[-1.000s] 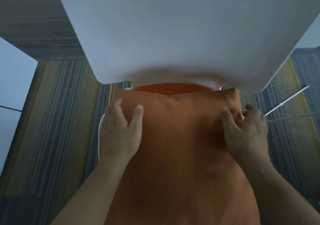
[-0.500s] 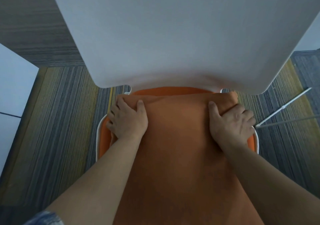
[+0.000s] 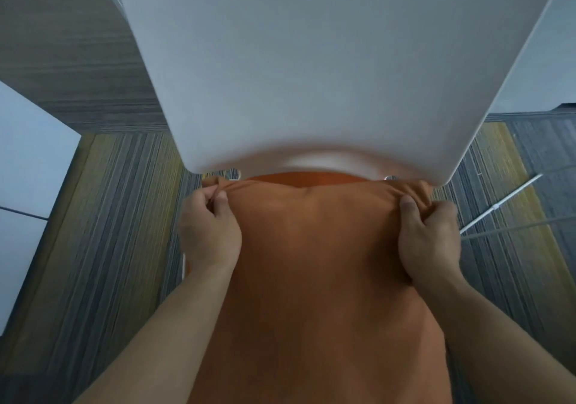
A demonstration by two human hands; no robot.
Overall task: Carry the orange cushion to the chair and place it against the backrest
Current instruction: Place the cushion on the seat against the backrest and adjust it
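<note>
The orange cushion [image 3: 318, 263] fills the lower middle of the head view, lying over the chair's seat. Its far edge sits just below the white backrest [image 3: 336, 70], which takes up the whole upper middle. A strip of the orange seat pad [image 3: 299, 178] shows between cushion and backrest. My left hand [image 3: 209, 232] pinches the cushion's far left corner. At the far right corner my right hand [image 3: 428, 235] grips bunched fabric. Most of the seat is hidden under the cushion.
Striped grey and yellow carpet [image 3: 118, 247] lies on both sides of the chair. A white panel [image 3: 28, 179] stands at the left edge. Thin white rods [image 3: 505, 204] lie on the floor to the right. A grey wood-grain surface [image 3: 68, 60] is behind the chair.
Both hands went from pressing flat on the cushion to gripping its far corners. The cushion's far edge now sits higher, closer to the backrest, and covers the seat's sides.
</note>
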